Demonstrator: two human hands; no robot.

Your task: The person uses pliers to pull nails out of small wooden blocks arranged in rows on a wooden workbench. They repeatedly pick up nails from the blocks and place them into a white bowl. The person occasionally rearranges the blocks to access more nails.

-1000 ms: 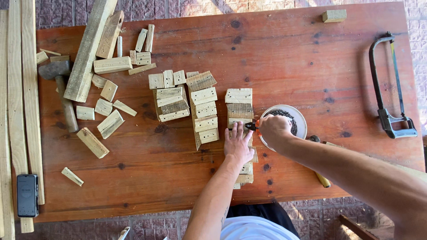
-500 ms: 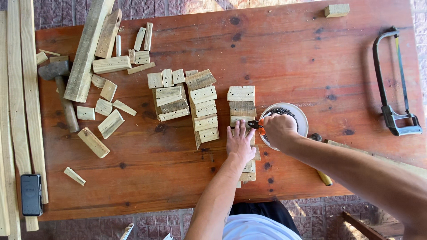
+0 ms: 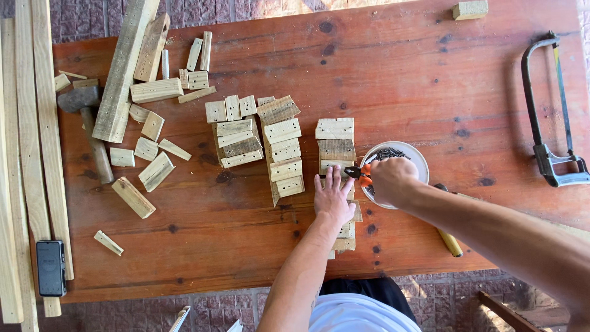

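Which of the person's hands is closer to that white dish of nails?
The right hand, holding orange-handled pliers, lies over the white dish. The left hand rests flat on wooden blocks beside it.

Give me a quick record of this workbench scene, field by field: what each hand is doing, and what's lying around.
surface: red-brown wooden table
left hand: left hand pressed flat on a row of wood blocks
right hand: right hand gripping orange-handled pliers, jaws pointing at the blocks
beside right hand: white dish of dark nails
far right: hacksaw
far left: hammer, long wood strips, dark phone
centre: stacked wood offcuts
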